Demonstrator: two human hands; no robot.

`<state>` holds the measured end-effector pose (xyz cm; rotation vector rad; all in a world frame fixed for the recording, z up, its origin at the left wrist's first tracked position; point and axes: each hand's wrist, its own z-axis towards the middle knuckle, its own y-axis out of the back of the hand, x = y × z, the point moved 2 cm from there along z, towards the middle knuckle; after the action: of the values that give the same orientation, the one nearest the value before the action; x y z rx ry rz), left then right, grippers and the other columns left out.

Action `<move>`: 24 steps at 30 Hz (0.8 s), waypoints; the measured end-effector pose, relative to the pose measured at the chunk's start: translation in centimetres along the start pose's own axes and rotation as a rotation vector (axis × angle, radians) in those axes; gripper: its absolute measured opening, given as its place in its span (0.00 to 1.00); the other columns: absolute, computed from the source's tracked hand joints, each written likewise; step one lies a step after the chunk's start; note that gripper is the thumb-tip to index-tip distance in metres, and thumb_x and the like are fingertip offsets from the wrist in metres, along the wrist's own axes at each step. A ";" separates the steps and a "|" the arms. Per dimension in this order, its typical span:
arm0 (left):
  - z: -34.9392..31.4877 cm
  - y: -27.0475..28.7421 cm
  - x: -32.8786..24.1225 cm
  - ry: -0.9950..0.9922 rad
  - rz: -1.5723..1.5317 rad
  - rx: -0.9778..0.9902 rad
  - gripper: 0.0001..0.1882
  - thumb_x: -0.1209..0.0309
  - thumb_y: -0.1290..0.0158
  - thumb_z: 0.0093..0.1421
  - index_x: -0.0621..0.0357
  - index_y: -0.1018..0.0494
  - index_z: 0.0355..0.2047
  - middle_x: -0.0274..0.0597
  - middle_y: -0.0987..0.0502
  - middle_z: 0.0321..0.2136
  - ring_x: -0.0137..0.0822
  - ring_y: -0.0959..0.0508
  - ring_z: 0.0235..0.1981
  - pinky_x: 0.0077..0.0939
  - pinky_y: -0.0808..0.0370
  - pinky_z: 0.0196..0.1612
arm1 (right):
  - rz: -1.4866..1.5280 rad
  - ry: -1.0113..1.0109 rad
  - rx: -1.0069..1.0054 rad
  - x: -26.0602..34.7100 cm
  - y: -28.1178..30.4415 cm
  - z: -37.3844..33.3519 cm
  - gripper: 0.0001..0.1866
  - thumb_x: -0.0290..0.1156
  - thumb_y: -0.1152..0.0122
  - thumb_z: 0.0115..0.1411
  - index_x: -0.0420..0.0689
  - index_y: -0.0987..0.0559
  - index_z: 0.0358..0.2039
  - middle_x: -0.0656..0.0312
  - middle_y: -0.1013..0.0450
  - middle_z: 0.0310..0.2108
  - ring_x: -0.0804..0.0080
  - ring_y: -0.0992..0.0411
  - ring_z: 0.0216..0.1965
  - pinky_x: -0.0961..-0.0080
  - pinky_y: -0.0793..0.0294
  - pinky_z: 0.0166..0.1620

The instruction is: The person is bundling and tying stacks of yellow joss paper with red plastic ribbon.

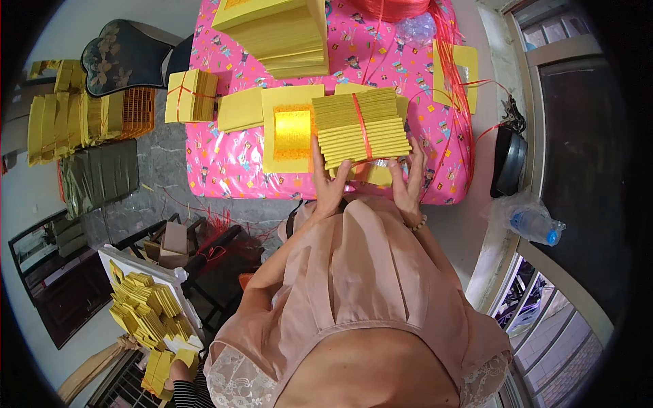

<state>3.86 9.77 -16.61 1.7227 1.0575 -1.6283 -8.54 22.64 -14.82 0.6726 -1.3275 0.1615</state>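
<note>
A bundle of folded yellow paper (338, 139), tied round its middle with a red plastic ribbon (361, 126), is tilted up at the near edge of the table. My left hand (330, 185) grips its lower left side, thumb on the near edge. At the lower right corner my right hand (408, 182) holds it too, thumb and fingers round the edge. Just left of the bundle lies a yellow sheet with a shiny gold square (292, 134). Part of another yellow sheet (373, 174) shows beneath the bundle.
The table has a pink patterned cover (238, 160). On it stand a tall yellow paper stack (289, 47), a smaller tied bundle (192, 96) and red ribbon strands (454, 81). At lower left, another person's hand (180, 372) is beside yellow paper bundles (146, 306). Bottles (534, 226) lie right.
</note>
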 end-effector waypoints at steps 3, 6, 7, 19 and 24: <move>0.4 -0.9 -1.8 0.048 -0.041 0.022 0.45 0.76 0.44 0.61 0.59 0.61 0.70 0.51 0.36 0.60 0.37 0.33 0.57 0.29 0.35 0.58 | 0.056 -0.151 0.013 0.0 0.2 0.0 0.27 0.37 0.49 0.68 0.36 0.39 0.62 0.47 0.37 0.55 0.55 0.38 0.57 0.60 0.39 0.58; 0.9 -1.0 -0.9 0.038 -0.010 0.009 0.43 0.73 0.45 0.63 0.60 0.60 0.70 0.51 0.35 0.58 0.37 0.32 0.56 0.29 0.34 0.58 | -0.001 -0.176 -0.003 0.1 -0.2 0.3 0.26 0.40 0.51 0.69 0.36 0.37 0.60 0.46 0.34 0.51 0.53 0.36 0.53 0.60 0.38 0.56; 0.8 -1.2 -0.7 0.035 -0.011 0.008 0.43 0.73 0.45 0.63 0.60 0.60 0.70 0.51 0.35 0.58 0.37 0.32 0.56 0.29 0.34 0.58 | -0.001 -0.174 -0.003 0.4 -0.3 0.4 0.26 0.40 0.51 0.69 0.36 0.37 0.60 0.46 0.34 0.51 0.53 0.36 0.53 0.60 0.38 0.56; 0.4 -1.5 -0.9 0.010 0.066 -0.005 0.38 0.68 0.53 0.69 0.66 0.64 0.69 0.53 0.38 0.60 0.39 0.35 0.59 0.29 0.38 0.61 | 0.007 -0.253 -0.034 0.3 -0.1 0.6 0.22 0.41 0.47 0.67 0.37 0.30 0.54 0.49 0.29 0.43 0.56 0.31 0.48 0.64 0.33 0.50; 0.7 -1.7 -2.1 0.061 0.102 0.019 0.46 0.69 0.44 0.63 0.66 0.65 0.69 0.55 0.37 0.59 0.39 0.33 0.58 0.30 0.36 0.60 | -0.243 -0.073 -0.182 0.6 0.0 0.1 0.16 0.36 0.43 0.66 0.36 0.28 0.47 0.55 0.28 0.38 0.69 0.29 0.42 0.69 0.31 0.47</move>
<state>2.15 9.70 -14.47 1.8190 0.9688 -1.5360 -8.48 22.41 -14.22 0.6836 -1.3009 -0.1795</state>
